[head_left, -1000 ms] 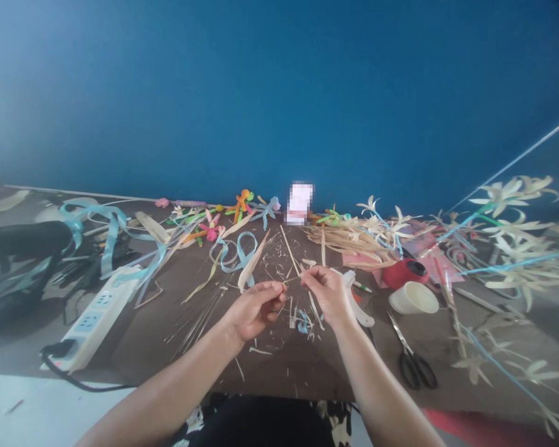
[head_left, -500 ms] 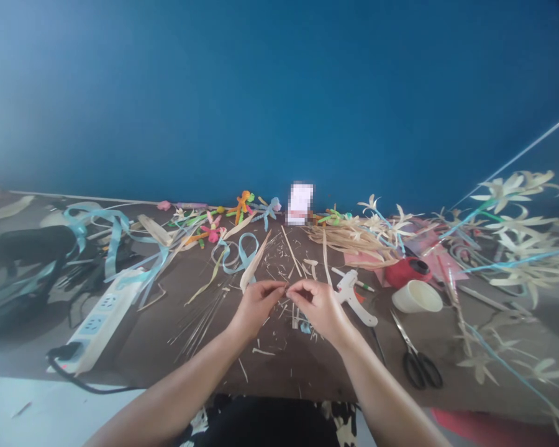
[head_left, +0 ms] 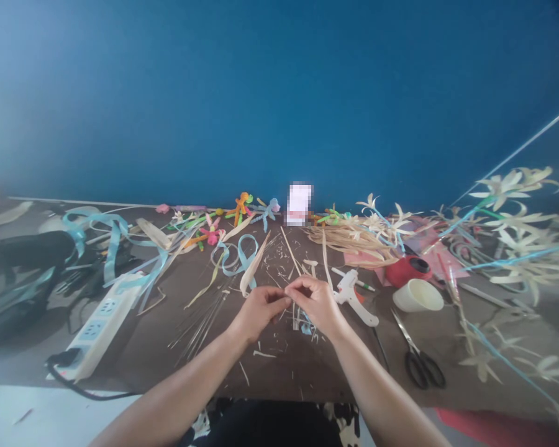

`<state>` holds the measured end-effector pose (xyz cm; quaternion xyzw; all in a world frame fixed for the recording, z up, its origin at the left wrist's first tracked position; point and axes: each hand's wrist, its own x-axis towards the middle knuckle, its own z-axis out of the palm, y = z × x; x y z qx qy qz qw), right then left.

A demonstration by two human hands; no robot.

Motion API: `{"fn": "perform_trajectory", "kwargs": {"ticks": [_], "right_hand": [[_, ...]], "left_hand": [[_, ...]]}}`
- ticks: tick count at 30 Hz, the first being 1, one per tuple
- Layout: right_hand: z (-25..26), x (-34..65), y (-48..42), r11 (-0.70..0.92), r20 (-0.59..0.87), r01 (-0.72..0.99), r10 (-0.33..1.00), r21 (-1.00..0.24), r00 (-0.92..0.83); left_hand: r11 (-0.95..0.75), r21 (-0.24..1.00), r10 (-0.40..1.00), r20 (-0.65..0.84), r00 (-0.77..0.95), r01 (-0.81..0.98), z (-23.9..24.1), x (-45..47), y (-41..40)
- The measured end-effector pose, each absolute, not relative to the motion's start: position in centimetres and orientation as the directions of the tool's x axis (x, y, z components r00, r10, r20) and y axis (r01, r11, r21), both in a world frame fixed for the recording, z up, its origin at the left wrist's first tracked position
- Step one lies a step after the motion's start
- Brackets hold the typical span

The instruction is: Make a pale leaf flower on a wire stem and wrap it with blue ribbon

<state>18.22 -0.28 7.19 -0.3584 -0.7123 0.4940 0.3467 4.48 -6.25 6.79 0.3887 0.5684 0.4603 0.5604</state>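
Straw strip [head_left: 287,291]: thin, mostly hidden, held just above the desk [head_left: 135,338] centre.
Left hand [head_left: 259,309]: fingers closed, pinching one end.
Right hand [head_left: 317,302]: fingers closed on the other end, tips touching the left's.
Risk: the brittle strip may snap or slip, lost among straw scraps [head_left: 266,354].
Nearby: glue gun [head_left: 354,299] just beside the right hand, easily knocked.

The left hand [head_left: 259,308] and right hand [head_left: 317,302], a second ago apart with a thin pale straw sliver stretched between them, have drawn together until their pinched fingertips meet, hiding the sliver.
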Motion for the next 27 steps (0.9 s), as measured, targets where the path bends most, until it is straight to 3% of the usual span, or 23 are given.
{"fn": "perform_trajectory", "kwargs": {"ticks": [5,10,21,27], "right_hand": [[6.8,18.2,-0.2,0.206,0.079,0.222,0.877,-0.953,-0.475],[6.6,18.3,0.0,0.156,0.035,0.226,0.887,-0.962,-0.461],[5.9,18.4,-0.3,0.094,0.01,0.144,0.867,-0.985,-0.498],[5.6,18.3,-0.5,0.093,0.018,0.143,0.89,-0.985,-0.456]], "left_hand": [[0.208,0.97,0.973,-0.191,-0.127,0.129,6.9,4.5,-6.2],[0.192,0.965,0.977,-0.171,-0.131,0.177,7.0,4.3,-6.2],[0.327,0.912,0.931,-0.356,-0.082,-0.248,6.6,4.3,-6.0],[0.348,0.883,0.911,-0.398,-0.109,-0.314,6.7,4.5,-6.0]]}}
